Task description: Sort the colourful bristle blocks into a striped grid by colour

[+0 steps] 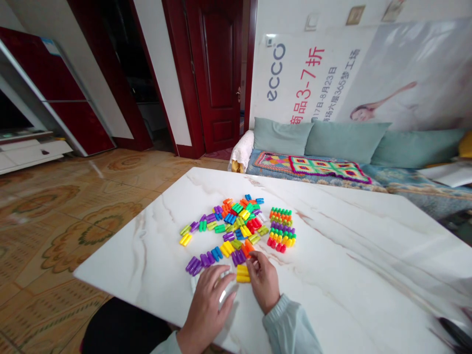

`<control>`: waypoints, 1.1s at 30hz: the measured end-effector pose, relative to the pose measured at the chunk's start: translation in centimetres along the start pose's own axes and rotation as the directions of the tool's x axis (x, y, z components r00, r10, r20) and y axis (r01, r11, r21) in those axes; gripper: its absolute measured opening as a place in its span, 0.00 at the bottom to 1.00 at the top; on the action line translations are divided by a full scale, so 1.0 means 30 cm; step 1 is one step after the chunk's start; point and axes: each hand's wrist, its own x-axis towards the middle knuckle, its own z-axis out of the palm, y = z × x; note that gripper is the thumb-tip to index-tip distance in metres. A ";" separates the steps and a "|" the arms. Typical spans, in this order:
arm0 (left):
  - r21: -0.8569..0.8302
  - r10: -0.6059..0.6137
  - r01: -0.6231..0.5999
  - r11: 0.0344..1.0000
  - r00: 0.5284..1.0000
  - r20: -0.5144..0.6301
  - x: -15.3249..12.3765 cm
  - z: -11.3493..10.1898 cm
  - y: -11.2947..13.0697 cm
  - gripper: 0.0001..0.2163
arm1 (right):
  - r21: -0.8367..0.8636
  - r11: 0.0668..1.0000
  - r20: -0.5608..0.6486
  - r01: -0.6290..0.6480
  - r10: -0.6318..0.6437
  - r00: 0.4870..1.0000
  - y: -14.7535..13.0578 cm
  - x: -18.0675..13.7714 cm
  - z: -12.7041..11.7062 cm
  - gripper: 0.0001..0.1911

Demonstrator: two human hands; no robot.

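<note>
A pile of small coloured plastic peg blocks [236, 223] lies on the white marble table [350, 265]. Beside it sits a joined stack of rows in green, orange, purple, yellow and red [282, 229]. A curved chain of purple, blue and yellow blocks [216, 255] runs toward me. My right hand [263, 280] pinches a yellow block [243, 274] at the chain's near end. My left hand [208, 305] lies flat with fingers spread over a white piece [224, 290], touching the yellow block's left side.
A sofa [332, 162] with teal cushions and a colourful mat stands behind the table. A dark red door [217, 73] and a patterned tile floor [73, 216] are at left. A dark object [457, 332] lies at the table's near right edge.
</note>
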 end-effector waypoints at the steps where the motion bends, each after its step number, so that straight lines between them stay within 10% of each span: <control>1: 0.071 0.023 -0.024 0.997 1.000 0.013 -0.050 -0.007 -0.014 0.18 | -0.001 1.000 -0.006 -0.001 0.001 1.000 0.000 0.000 -0.002 0.11; 8: 0.309 -0.117 0.087 0.947 0.990 0.079 -0.206 -0.003 -0.069 0.39 | 0.014 1.000 0.004 -0.014 0.014 1.000 0.002 -0.003 -0.010 0.11; 21: 0.147 -0.200 0.187 0.971 0.977 0.078 -0.004 0.053 -0.146 0.39 | 0.088 0.994 -0.055 -0.072 0.077 0.996 0.036 -0.001 0.000 0.12; 28: 0.046 -0.030 0.025 0.999 0.991 0.129 0.271 0.019 -0.194 0.28 | 0.183 0.968 -0.061 -0.172 0.185 0.981 0.052 0.009 0.008 0.15; 33: 0.051 -0.114 0.105 0.993 0.970 0.216 0.568 0.125 -0.213 0.33 | 0.054 0.983 -0.030 -0.178 0.179 0.983 0.033 0.017 0.005 0.15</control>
